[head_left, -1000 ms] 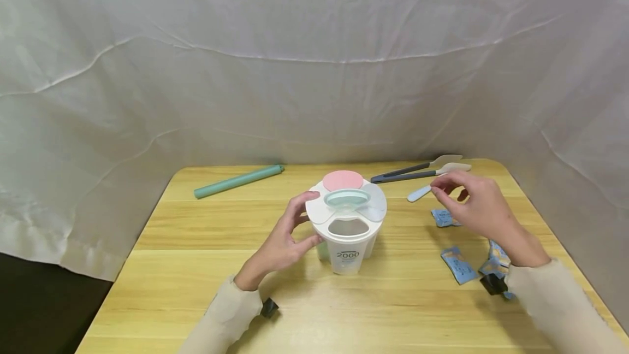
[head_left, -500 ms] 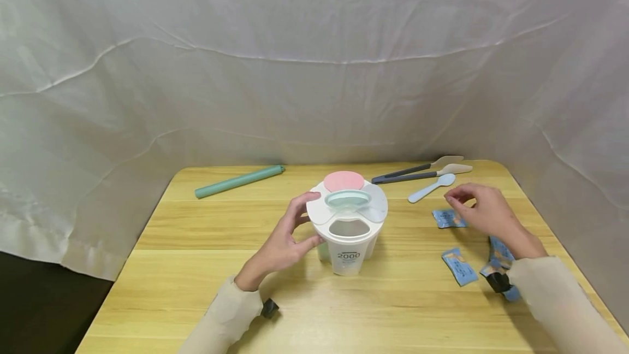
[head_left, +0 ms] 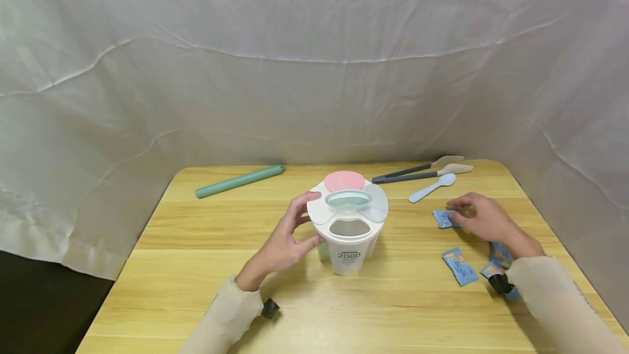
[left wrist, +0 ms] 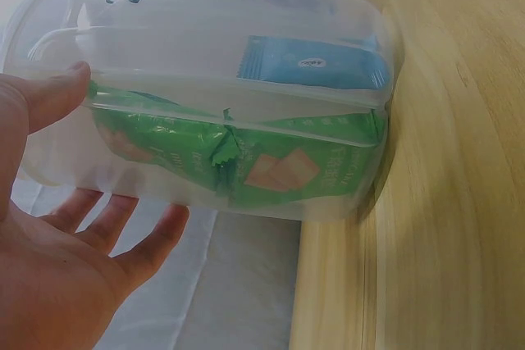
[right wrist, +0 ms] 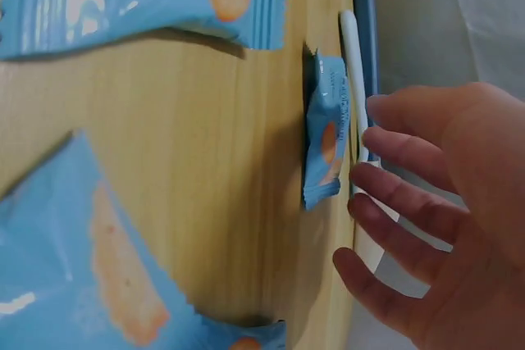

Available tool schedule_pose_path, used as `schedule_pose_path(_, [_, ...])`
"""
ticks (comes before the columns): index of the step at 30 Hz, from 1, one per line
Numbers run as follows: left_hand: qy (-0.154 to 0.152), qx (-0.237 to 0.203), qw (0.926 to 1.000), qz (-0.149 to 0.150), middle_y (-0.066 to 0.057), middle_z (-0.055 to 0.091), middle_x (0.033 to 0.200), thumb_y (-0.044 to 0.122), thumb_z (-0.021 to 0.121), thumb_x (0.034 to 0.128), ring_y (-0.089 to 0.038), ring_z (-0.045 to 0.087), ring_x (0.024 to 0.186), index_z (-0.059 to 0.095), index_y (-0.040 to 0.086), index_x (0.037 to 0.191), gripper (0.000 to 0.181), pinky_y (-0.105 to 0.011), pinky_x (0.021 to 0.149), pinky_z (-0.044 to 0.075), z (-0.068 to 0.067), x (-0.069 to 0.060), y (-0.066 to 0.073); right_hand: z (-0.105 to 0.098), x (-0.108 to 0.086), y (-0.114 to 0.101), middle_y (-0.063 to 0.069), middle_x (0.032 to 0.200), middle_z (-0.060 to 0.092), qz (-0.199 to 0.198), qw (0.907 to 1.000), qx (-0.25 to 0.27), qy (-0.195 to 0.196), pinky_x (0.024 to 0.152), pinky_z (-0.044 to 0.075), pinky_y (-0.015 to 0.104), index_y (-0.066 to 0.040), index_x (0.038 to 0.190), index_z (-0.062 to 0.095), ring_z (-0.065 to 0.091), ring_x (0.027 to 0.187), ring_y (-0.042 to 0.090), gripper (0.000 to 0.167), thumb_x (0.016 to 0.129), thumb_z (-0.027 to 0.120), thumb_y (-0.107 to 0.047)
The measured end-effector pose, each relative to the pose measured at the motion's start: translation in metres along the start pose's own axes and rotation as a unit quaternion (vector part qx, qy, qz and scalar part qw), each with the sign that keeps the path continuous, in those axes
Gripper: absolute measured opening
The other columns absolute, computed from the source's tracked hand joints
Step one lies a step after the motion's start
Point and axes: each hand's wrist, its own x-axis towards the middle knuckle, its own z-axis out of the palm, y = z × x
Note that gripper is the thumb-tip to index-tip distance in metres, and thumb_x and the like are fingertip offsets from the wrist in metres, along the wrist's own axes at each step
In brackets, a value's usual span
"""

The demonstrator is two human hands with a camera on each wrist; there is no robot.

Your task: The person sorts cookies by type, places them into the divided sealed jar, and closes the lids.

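A white-lidded clear storage container (head_left: 349, 255) stands mid-table, one of its lid openings uncovered and a teal flap (head_left: 348, 199) raised behind it. My left hand (head_left: 280, 250) grips its left side, thumb in front and fingers behind. Through its wall, the left wrist view reveals green snack packets (left wrist: 279, 165) and a blue packet (left wrist: 316, 63) in separate compartments. My right hand (head_left: 484, 224) hovers over a small blue snack packet (head_left: 442, 219), partly covering it. In the right wrist view, the right fingers are spread loosely around that packet (right wrist: 326, 129) and hold nothing; contact is unclear.
More blue packets lie nearer me: one single packet (head_left: 460, 266) and a few (head_left: 501, 254) beside the right sleeve. A pale blue spoon (head_left: 432, 188) and grey-handled tongs (head_left: 405, 176) lie behind. A green tube (head_left: 239, 181) lies at the back left. A grey curtain (head_left: 314, 97) surrounds the table.
My right hand has let go of the pale blue spoon, leaving it on the table, and has come down to the nearby blue packet. The left hand keeps its grip on the container.
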Motion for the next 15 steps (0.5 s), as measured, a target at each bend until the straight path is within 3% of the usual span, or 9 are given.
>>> schedule_pose_path(7, [-0.001, 0.003, 1.0000, 0.005, -0.018, 0.042, 0.169, -0.009, 0.080, 0.0906, -0.037, 0.057, 0.145, 0.036, 0.006, 0.160, 0.084, -0.053, 0.120, 0.054, -0.0008, 0.0009, -0.0026, 0.0045, 0.0009, 0.0028, 0.031, 0.128, 0.070, -0.017, 0.9994, -0.020, -0.022, 0.102, 0.053, 0.073, 0.004, 0.130, 0.074, 0.066, 0.121, 0.054, 0.038, 0.100, 0.080, -0.018])
schedule_pose_path(15, [0.000, -0.001, 1.0000, -0.001, -0.016, 0.042, 0.169, -0.009, 0.080, 0.0908, -0.036, 0.056, 0.146, 0.036, 0.007, 0.161, 0.084, -0.052, 0.121, 0.053, 0.0008, 0.0013, -0.0025, 0.0048, 0.0036, 0.0026, 0.019, 0.111, 0.072, -0.017, 0.9990, -0.034, -0.025, 0.090, 0.059, 0.058, 0.002, 0.119, 0.076, 0.069, 0.099, 0.035, 0.031, 0.098, 0.083, -0.020])
